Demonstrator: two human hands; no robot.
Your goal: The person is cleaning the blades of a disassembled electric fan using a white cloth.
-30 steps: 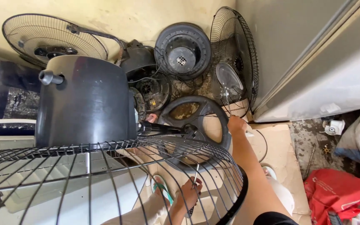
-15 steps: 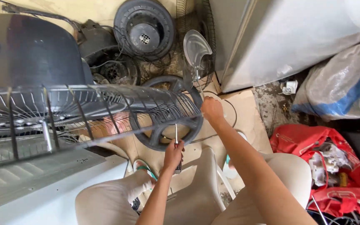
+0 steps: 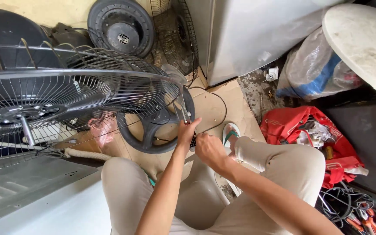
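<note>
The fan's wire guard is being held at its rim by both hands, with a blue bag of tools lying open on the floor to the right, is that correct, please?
Not quite: the head view shows the bag is red, not blue. The rest holds: left hand and right hand meet at the wire guard's rim.

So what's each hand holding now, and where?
Left hand pinches the round wire fan guard at its rim; right hand sits beside it, grip unclear.
</note>
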